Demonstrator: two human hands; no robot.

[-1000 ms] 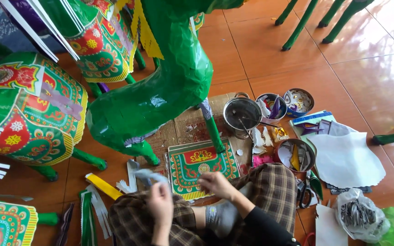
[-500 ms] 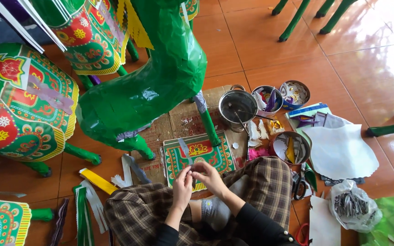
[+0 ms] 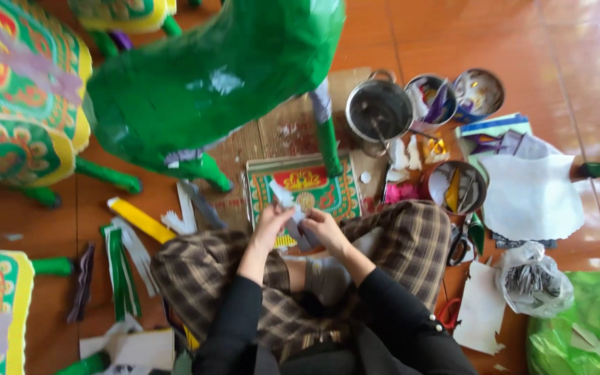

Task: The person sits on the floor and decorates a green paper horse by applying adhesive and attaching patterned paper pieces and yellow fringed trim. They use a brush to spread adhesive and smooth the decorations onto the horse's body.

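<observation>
My left hand [image 3: 270, 221] and my right hand [image 3: 319, 223] are close together over my crossed legs in plaid trousers [image 3: 397, 239]. Both pinch a thin grey-white fringed paper strip [image 3: 287, 203] that runs between them. Just beyond my hands lies a flat ornate paper panel [image 3: 314, 186] in green, red and yellow on the floor. A large green paper animal figure [image 3: 210, 76] stands above it, one green leg [image 3: 328, 142] resting on the panel.
A metal pot [image 3: 379, 110] with a brush, two small bowls [image 3: 478, 92] and a tin of scraps [image 3: 457, 187] sit to the right, by white paper sheets [image 3: 529, 194]. Yellow and green strips [image 3: 130, 243] lie left. Decorated figures [image 3: 22, 104] stand at the left; plastic bags [image 3: 532, 281] lie lower right.
My left hand came in from the left with the fringed strip and met the right hand. The view has moved closer and down toward the hands.
</observation>
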